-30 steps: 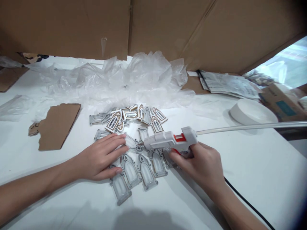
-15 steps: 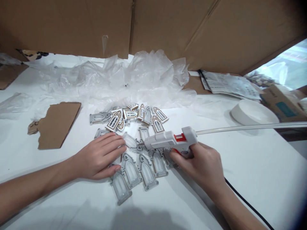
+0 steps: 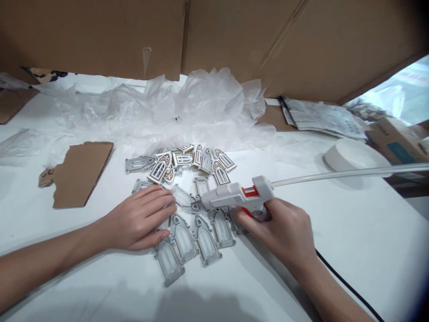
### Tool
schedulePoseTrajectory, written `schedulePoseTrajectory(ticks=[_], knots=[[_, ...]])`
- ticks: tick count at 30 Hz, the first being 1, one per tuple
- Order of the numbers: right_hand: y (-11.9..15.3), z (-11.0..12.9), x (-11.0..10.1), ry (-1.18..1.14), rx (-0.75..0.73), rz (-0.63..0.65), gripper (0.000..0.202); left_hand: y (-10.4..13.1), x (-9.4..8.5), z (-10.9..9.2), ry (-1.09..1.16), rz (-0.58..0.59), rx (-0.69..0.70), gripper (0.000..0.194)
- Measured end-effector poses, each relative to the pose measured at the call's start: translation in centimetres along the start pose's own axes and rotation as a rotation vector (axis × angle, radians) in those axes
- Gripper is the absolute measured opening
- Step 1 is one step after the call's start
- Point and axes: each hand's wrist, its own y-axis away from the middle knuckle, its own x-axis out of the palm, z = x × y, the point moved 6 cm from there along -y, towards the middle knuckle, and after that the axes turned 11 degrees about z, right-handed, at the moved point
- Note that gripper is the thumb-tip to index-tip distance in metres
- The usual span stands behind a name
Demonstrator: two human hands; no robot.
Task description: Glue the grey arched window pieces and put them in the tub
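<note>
Gripping the handle of a white hot glue gun with its fingers curled tight about it, the right hand holds the tool low over the white table, right of centre. The gun's long axis runs nearly level from right to left, tipped slightly down, and its nozzle points left at a grey arched window piece lying just beyond the fingertips of the left hand. A long clear glue stick juts from the gun's back end and runs off the right edge, so its far end is cut off. The left hand lies flat with fingers spread, pressing down on the pieces beneath it; what exactly lies under the palm is hidden. More grey window pieces fan out just near of the nozzle, and the gun's body covers parts of two of them. A heap of gold-and-white window pieces sits just beyond. Whether the nozzle touches the piece cannot be made out. The trigger is hidden by the fingers. A black cord trails from behind the right wrist to the near right corner. Farther off lie crumpled clear plastic, a torn cardboard scrap at left and a white round lid at right.
</note>
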Motion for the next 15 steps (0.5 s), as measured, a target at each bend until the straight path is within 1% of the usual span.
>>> schedulePoseTrajectory(ticks=[15], knots=[[0.01,0.02,0.05,0.022,-0.010,-0.012,0.034,-0.03,-0.02,0.00,-0.012,0.005,-0.003,0.035]])
